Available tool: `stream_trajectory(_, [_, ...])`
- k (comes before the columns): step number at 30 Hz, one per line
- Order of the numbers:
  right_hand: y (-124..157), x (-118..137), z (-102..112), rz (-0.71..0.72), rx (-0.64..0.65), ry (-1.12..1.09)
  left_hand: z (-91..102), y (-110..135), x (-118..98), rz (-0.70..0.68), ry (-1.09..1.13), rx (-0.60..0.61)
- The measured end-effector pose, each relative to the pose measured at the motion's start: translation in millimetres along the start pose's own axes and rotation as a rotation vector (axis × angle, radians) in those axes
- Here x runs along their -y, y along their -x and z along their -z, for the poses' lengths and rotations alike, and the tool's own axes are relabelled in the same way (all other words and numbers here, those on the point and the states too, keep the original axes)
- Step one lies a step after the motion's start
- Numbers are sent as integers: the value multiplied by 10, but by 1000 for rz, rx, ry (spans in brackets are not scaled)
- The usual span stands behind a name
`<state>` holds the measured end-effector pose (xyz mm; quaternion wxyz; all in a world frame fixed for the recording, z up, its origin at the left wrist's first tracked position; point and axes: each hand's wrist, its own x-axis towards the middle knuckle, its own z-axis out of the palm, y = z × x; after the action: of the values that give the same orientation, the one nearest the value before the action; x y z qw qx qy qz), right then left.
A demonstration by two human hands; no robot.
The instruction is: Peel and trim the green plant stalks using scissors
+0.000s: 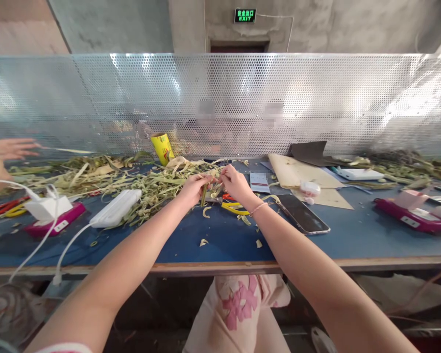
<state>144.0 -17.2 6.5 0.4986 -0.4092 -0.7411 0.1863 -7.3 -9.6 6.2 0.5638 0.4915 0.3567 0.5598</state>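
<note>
My left hand (197, 189) is closed in a pinch on a green dried plant strip (204, 195), which hangs below the fingers. Close beside it, almost touching, my right hand (235, 182) has its fingertips pressed together; what lies between them is too small to make out. Behind and left of my hands spreads a heap of dried green plant strips (158, 187). Scissors with yellow and red handles (235, 208) lie under my right wrist. Small pale scraps (203, 242) are scattered on the blue tabletop (228, 250).
A phone (304, 214) lies right of my right forearm, near brown paper (297, 171) and a card (259, 182). At left are a white power bank (116, 208), cables and a pink power strip (55, 219). Another person's hand (12, 148) works at far left. A perforated metal screen (235, 83) stands behind.
</note>
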Motion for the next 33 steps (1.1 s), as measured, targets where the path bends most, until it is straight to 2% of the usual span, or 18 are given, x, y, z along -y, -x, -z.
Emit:
stream_trajectory(8, [-35, 8, 52, 234, -25, 97, -19, 24, -5, 56, -88, -26])
stream_trajectory(13, [-33, 46, 64, 309, -24, 84, -89, 91, -20, 75, -137, 22])
stream_trajectory(17, [-28, 26, 54, 253, 33, 101, -137, 137, -20, 52, -194, 33])
stream_trajectory(23, [-33, -23, 27, 151, 33, 101, -165, 182, -44, 2, -278, 72])
stream_trajectory(33, [-28, -3, 21, 129, 19, 154, -136, 158, -29, -26, -428, 126])
